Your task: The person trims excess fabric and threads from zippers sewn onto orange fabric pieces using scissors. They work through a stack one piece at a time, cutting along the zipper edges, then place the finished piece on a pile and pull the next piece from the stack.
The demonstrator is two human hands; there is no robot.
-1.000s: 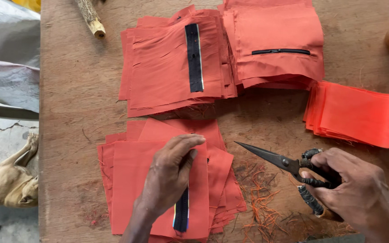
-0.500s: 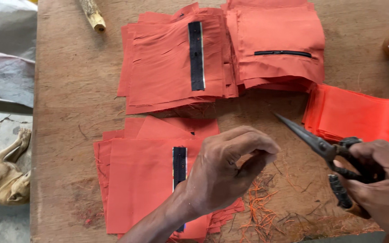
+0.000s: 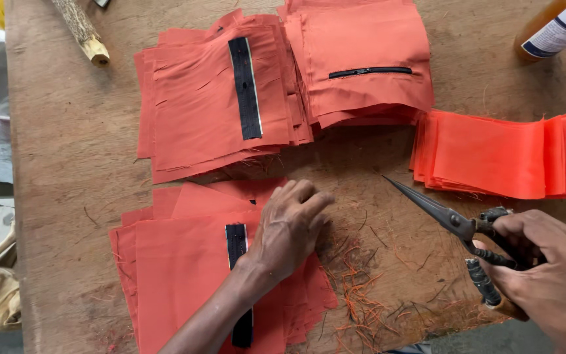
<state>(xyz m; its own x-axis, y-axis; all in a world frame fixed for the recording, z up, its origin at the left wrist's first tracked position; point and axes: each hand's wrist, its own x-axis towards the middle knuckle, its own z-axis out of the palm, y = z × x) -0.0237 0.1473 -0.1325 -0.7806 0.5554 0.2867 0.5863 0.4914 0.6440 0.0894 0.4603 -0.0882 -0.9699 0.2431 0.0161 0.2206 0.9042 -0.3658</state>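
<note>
While right hand (image 3: 551, 269) grips scissors (image 3: 456, 226) | blades shut, pointing upper-left | left hand (image 3: 289, 226) flat on fabric stack (image 3: 185, 262)

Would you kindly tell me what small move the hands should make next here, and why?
Probably lift the top orange fabric piece with the black zipper strip under the left hand. That hand lies flat on the near stack, while the right hand holds the dark metal scissors closed, off the cloth.
</note>
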